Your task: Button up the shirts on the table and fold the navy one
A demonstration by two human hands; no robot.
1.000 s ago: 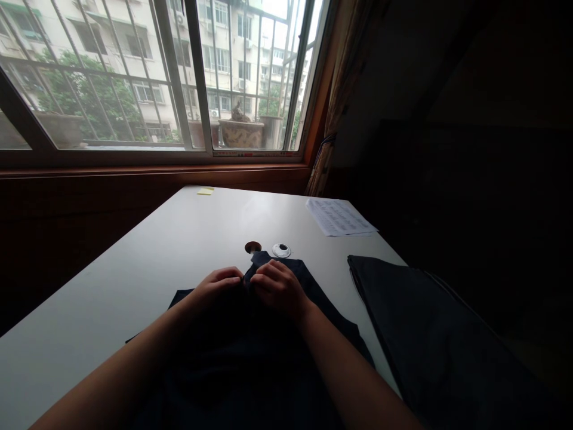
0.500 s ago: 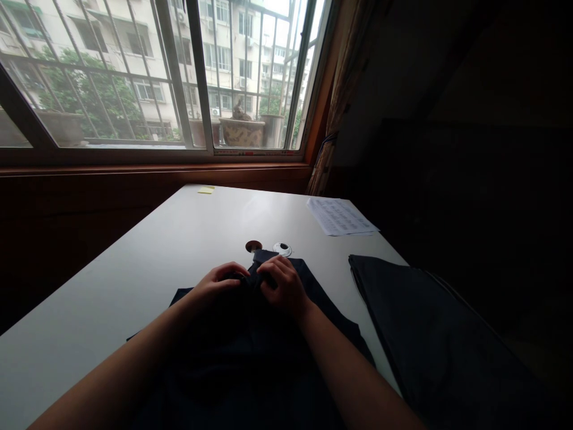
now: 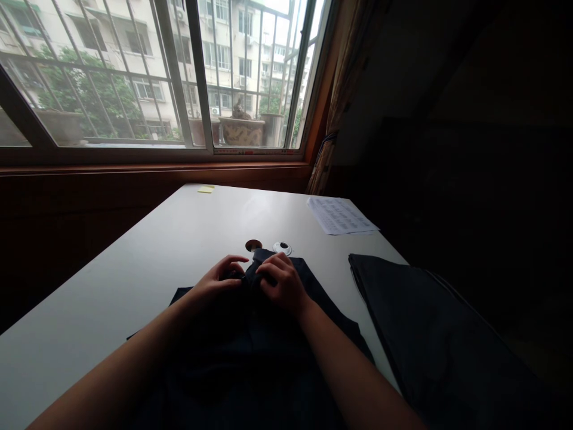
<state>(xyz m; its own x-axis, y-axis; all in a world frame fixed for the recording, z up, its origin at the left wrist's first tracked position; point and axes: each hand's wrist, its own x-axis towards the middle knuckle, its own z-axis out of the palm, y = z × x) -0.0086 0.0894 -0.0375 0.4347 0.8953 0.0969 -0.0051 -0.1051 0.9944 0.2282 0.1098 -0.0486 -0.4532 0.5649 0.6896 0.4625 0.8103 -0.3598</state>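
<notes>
A dark navy garment (image 3: 268, 340) lies spread on the white table (image 3: 147, 263) in front of me. My left hand (image 3: 219, 280) and my right hand (image 3: 282, 283) meet at its far edge, fingers curled and pinching a fold of the cloth between them. The fabric bunches up just past my fingertips. Both forearms lie over the garment and hide much of it.
A stack of dark folded cloth (image 3: 425, 322) sits at the table's right edge. A round cable hole (image 3: 253, 245) and its loose cap (image 3: 282, 247) lie just beyond my hands. Printed sheets (image 3: 340, 216) and a yellow note (image 3: 206, 190) lie farther back, under the window.
Both hands have crept a little farther forward along the garment's edge, and the left fingers have lifted and spread slightly over the fold.
</notes>
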